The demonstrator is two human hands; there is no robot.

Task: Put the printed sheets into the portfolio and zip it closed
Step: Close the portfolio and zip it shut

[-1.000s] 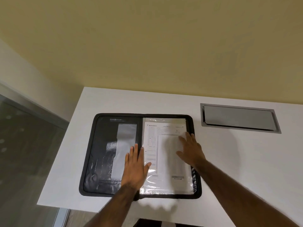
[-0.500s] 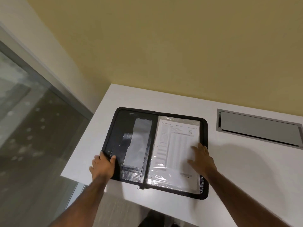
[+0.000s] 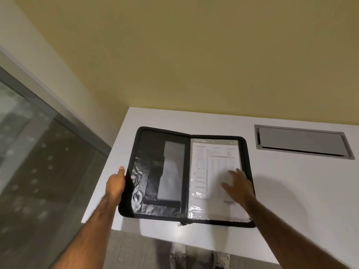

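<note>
- A black zip portfolio (image 3: 155, 171) lies open on a white table (image 3: 291, 191), its near edge close to the table's front edge.
- The portfolio's right half holds the printed sheets (image 3: 211, 171) under a clear plastic sleeve (image 3: 196, 208); only the top sheet shows, so their number cannot be told.
- The left half carries a dark pocket with a pale grey panel (image 3: 172, 171) set upright in it, and shiny plastic glints over its lower corner.
- The left hand (image 3: 115, 184) grips the portfolio's outer left edge, thumb on top and the other fingers hidden beneath the cover, which sits tilted up off the table on that side.
- The right hand (image 3: 240, 186) rests flat on the sheets, fingers spread, near the right border of the portfolio; it is blurred.
- The zip runs open around the rim, and a small zip pull (image 3: 181, 224) hangs at the near end of the spine.
- One grey hatch (image 3: 301, 142), its lid down, is set into the table to the right, well apart from the portfolio.
- The print on the sheet is too small to read; both forearms are cut off by the lower edge of the view.
- Count: one portfolio, two hands, one hatch.
</note>
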